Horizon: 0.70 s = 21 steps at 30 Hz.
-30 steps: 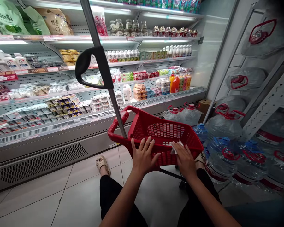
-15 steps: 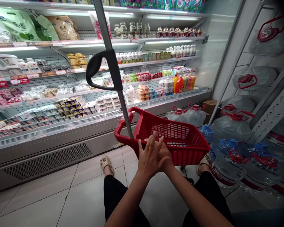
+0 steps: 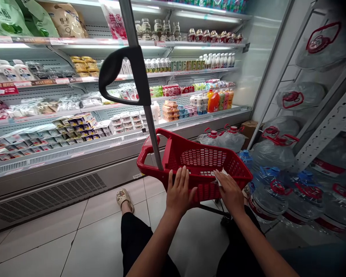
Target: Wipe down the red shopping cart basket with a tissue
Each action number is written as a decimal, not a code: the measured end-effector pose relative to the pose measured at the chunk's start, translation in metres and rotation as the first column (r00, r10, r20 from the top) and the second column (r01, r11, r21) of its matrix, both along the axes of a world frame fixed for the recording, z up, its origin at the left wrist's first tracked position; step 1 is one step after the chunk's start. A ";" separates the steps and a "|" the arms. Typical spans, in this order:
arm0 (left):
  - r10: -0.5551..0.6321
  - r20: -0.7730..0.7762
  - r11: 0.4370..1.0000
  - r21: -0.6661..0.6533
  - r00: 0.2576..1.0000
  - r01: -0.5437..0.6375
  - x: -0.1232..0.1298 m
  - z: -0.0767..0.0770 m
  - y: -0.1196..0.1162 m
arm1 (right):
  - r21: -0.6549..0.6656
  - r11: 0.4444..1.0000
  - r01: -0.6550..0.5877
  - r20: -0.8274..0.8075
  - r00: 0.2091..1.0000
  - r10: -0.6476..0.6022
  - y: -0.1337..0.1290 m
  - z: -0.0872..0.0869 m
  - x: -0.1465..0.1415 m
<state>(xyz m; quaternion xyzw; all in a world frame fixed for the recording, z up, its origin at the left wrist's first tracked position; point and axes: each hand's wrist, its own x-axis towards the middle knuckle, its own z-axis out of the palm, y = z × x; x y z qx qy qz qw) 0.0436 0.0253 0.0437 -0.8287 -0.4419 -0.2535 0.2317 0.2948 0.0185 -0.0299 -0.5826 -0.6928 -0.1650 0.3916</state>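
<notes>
A red plastic shopping basket cart [image 3: 173, 148] stands right in front of me, between my legs. A grey metal pole [image 3: 153, 134] rises from its left end and carries a black loop handle [image 3: 143, 79]. My left hand [image 3: 178, 194] lies over the basket's near rim, palm down, fingers stretched out, with nothing seen in it. Farther right on the same rim is my right hand [image 3: 232, 192]. A crumpled white tissue [image 3: 224, 171] shows under its fingers, which hold it against the rim.
Beyond the cart runs a refrigerated display case [image 3: 109, 154] stocked with yogurt cups, milk bottles and juice [image 3: 213, 102]. Large water bottles [image 3: 271, 196] with red handles crowd the right side beside a white perforated rack [image 3: 331, 119]. Pale floor tiles [image 3: 98, 231] lie below.
My hands, pressed together over the near rim before, have parted. The right hand has moved right, and a white tissue now shows in it. The left hand has come down onto the rim.
</notes>
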 end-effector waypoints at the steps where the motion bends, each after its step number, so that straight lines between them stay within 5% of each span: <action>1: 0.001 -0.003 1.000 0.004 1.000 -0.001 0.001 0.000 0.000 | 0.007 1.000 -0.014 -0.001 1.000 0.014 0.002 0.002 -0.006; 10: 0.004 -0.034 1.000 0.028 0.999 -0.003 0.003 -0.002 -0.001 | -0.013 0.979 -0.204 -0.117 0.973 0.201 0.006 0.032 -0.076; 21: 0.033 -0.058 0.999 0.014 0.998 -0.032 0.006 -0.004 -0.002 | -0.010 0.961 -0.278 -0.049 0.960 0.277 0.014 0.030 -0.055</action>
